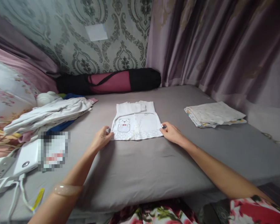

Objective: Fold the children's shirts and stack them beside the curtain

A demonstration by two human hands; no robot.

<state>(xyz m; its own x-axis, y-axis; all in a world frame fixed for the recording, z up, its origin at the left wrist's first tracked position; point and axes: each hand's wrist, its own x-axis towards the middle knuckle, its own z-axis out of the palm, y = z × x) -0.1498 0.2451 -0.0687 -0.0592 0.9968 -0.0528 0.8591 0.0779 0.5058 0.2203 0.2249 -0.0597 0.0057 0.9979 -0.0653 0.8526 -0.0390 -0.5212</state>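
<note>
A small white baby shirt (147, 122) with a printed bear on its left half lies flat on the grey bed sheet (149, 168). Its sleeves are folded across the top. My left hand (103, 137) pinches the lower left corner of the shirt between thumb and fingers. At the opposite lower corner, my right hand (171, 132) has its thumb and fingers closed on the hem. The shirt's lower edge stretches between both hands.
Folded pale cloths (216, 114) are stacked on the right. Loose clothes (53, 112) lie heaped at the left, above a white power bank (26, 157) and a power strip (1, 166) with cables. Against the wall lies a long black and maroon bag (109, 81).
</note>
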